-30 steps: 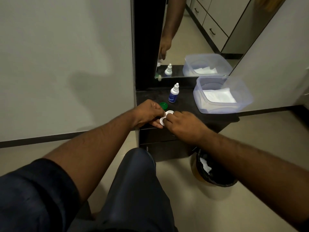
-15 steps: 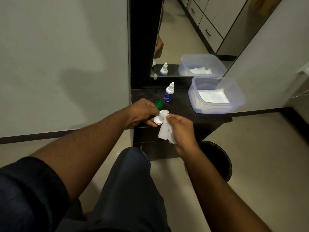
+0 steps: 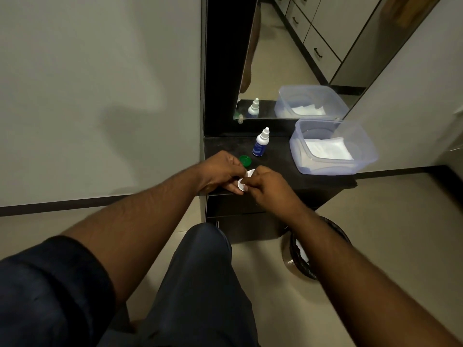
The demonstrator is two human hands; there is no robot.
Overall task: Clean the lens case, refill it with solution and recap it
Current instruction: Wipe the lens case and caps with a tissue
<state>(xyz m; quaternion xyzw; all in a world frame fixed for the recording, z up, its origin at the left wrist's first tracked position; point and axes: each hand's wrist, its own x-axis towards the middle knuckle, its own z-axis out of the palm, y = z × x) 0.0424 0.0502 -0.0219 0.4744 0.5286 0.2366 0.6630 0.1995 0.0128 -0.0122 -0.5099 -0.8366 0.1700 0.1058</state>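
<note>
The white lens case [image 3: 245, 179] is held just above the front left of the black shelf [image 3: 278, 169], both wells uncapped. My left hand [image 3: 220, 171] pinches it from the left. My right hand [image 3: 269, 185] has its fingertips closed on the case's near well from the right; no tissue shows in it. A green cap [image 3: 245, 160] lies on the shelf just behind my left hand. The solution bottle [image 3: 261, 144], blue with a white nozzle, stands upright further back.
A clear plastic tub [image 3: 300, 156] with white tissues inside sits at the right of the shelf. A mirror [image 3: 288, 58] stands behind. On the floor at the right, a black-lined bin [image 3: 298, 249] holds a used tissue. My knee is below the shelf.
Half a second ago a white tissue hung from my right hand beside the case; it is now out of sight and the hand is back against the case. My left hand kept hold.
</note>
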